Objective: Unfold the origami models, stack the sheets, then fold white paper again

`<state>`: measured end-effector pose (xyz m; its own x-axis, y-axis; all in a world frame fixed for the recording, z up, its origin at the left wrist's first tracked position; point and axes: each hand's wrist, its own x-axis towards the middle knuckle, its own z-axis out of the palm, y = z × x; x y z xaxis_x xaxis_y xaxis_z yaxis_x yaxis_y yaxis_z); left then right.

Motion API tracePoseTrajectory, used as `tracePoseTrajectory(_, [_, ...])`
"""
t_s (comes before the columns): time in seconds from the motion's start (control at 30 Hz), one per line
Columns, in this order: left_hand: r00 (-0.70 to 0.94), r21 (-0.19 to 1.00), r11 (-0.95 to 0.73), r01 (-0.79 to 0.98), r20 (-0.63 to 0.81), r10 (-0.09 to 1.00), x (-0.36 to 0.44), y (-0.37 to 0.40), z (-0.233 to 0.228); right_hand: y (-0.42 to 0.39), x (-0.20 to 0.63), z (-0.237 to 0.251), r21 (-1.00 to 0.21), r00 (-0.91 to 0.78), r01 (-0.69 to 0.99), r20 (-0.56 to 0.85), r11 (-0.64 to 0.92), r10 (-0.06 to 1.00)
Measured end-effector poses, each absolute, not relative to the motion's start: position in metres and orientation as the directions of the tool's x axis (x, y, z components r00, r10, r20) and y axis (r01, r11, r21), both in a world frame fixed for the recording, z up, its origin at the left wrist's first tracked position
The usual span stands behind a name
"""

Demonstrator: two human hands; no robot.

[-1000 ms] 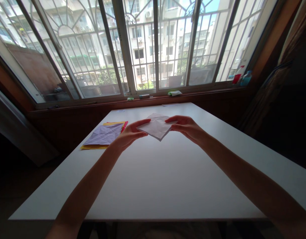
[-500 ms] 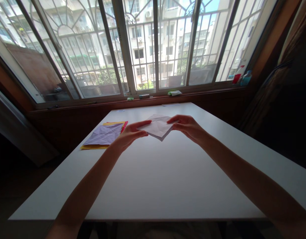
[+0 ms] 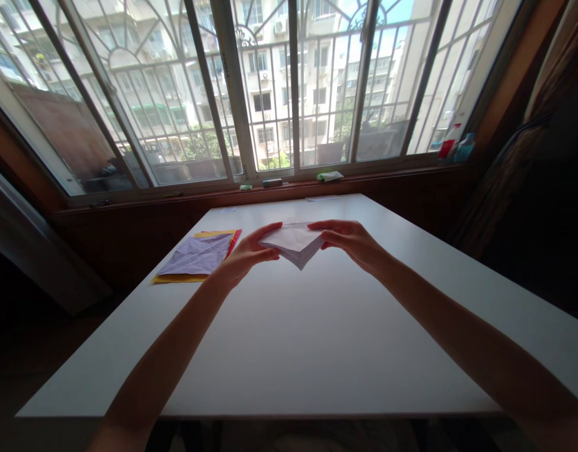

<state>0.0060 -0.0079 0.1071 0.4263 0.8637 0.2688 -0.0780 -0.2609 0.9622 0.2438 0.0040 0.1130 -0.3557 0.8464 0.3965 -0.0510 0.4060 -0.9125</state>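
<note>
Two bare hands hold a folded sheet of white paper (image 3: 294,243) just above the far half of a white table (image 3: 317,339), in front of a wide barred window (image 3: 289,88). The left hand (image 3: 244,254) pinches the paper's left corner, thumb under and fingers (image 3: 268,230) curved over the top edge; the right hand (image 3: 352,242) grips the right corner in the same way, fingers closed narrowly on the sheet. The paper is creased and hangs in a downward point between the two hands, its lowest tip close to the tabletop; whether it touches cannot be told. Near the table's far left corner lies a stack of coloured paper sheets (image 3: 197,257), a creased lilac sheet on top with yellow and red edges showing beneath, well apart from the hands. On the window sill behind the table rest a small green object (image 3: 246,186), a dark flat item (image 3: 272,182) and a pale folded cloth (image 3: 330,176); at the sill's right end stand a red-and-white bottle (image 3: 449,141) and a blue bottle (image 3: 465,149). No writing or label can be read on any of them.
</note>
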Motion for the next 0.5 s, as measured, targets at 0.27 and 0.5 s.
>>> tracePoseTrajectory(0.27, [0.429,0.965,-0.25,-0.08,0.26,0.865,0.0066,-0.0096,0.1079,0.0035,0.244,0.1138,-0.918,-0.338,-0.024,0.38,0.396,0.861])
tracePoseTrajectory(0.5, [0.419,0.967,-0.246,-0.064,0.25,0.873,0.007,-0.0106,0.1085,0.0056,0.2446,0.1115,-0.912,-0.337,-0.031,0.394,0.408,0.855])
